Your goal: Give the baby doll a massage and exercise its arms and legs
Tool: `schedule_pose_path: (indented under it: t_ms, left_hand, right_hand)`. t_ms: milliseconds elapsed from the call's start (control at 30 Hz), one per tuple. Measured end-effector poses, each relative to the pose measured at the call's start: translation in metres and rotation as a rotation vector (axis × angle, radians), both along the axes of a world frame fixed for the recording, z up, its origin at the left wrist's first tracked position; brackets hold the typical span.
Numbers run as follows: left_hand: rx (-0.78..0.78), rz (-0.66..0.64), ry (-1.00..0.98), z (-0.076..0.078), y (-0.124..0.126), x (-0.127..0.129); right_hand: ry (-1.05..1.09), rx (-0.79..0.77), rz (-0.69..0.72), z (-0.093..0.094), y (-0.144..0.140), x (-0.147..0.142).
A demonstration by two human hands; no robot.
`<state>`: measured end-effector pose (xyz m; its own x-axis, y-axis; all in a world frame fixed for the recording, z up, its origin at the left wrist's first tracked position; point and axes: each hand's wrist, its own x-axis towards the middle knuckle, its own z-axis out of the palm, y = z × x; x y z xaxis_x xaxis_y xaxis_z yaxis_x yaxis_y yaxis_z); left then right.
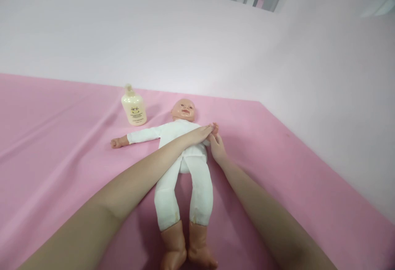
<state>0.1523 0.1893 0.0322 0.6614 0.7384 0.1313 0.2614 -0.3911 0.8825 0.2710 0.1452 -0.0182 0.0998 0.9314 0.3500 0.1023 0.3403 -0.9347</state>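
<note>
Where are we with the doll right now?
Done: the doll lies face up on the pink cloth, dressed in white. In hand: left hand and right hand meet at one doll hand. Left: the lotion bottle stands untouched beside its head.

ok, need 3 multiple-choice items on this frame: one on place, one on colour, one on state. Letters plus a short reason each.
1. Where does the bottle stand?
A. Beside the doll's head, on the image-left side
B. Between the doll's feet
C. In a hand

2. What colour is the cloth under the doll?
A. Green
B. Pink
C. Black

3. What are the left hand and right hand doing?
A. Both meet at one of the doll's hands
B. Both grip the bottle
C. Both rest off the cloth

Answers:
1 A, it stands upright on the cloth near the head, untouched.
2 B, the sheet is pink throughout.
3 A, the fingers of both close around the doll's small hand beside its body.
</note>
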Motion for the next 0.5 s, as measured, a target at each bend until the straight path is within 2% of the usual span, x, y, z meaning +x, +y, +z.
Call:
schedule_pose_path:
  t_ms: [500]
  left_hand:
    - [0.009,-0.014,0.025,-0.0026,0.0031,0.0002]
  right_hand:
    - [-0.022,0.007,0.004,0.0025,-0.0018,-0.0001]
